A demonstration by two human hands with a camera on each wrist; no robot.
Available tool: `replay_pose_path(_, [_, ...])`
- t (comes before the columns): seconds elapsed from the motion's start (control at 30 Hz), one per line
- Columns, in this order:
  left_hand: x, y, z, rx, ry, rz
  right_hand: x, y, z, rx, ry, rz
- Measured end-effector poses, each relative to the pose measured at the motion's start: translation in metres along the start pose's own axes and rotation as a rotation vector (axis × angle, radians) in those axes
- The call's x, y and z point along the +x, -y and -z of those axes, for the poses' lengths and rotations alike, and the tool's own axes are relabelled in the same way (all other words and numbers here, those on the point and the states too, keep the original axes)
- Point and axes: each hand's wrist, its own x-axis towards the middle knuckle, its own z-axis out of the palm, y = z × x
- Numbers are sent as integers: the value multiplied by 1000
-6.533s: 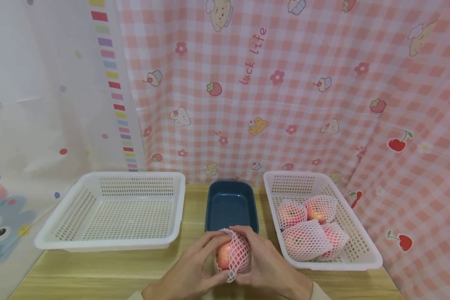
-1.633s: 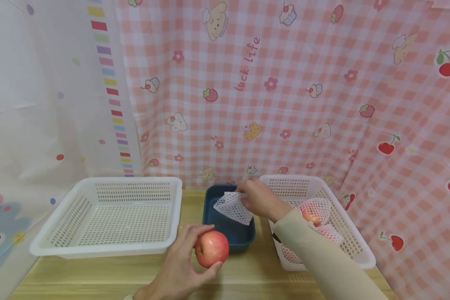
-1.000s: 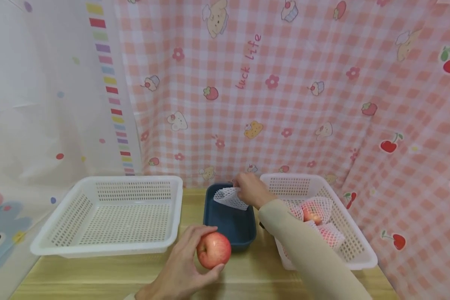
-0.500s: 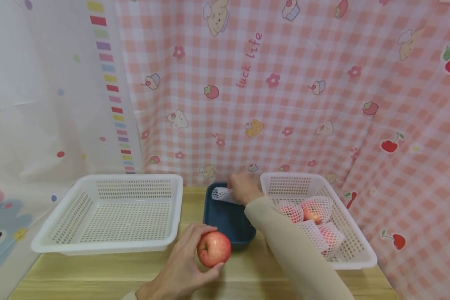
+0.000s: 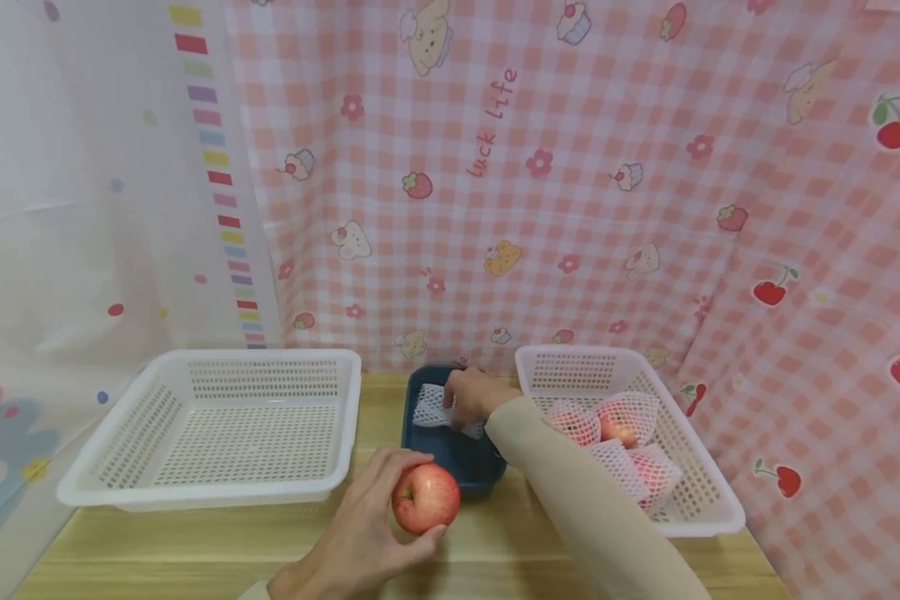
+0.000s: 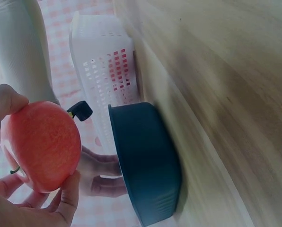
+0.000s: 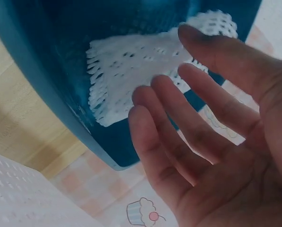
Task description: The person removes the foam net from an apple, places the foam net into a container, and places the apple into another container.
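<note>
I see the left hand grasping an apple; the right hand, released, hangs over netting in a tub near the tabletop's far edge.

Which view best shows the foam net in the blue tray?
The right wrist view: the white foam net appears largest, its mesh distinct. The head view shows it smaller, partly behind the right hand; the left wrist, not at all.
</note>
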Motion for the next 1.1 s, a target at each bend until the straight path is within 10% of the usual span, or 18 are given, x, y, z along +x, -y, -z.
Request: replay_pose_path(1.1, [3,13,25,67,-4,62,-52,-5,16,-22,-48,256])
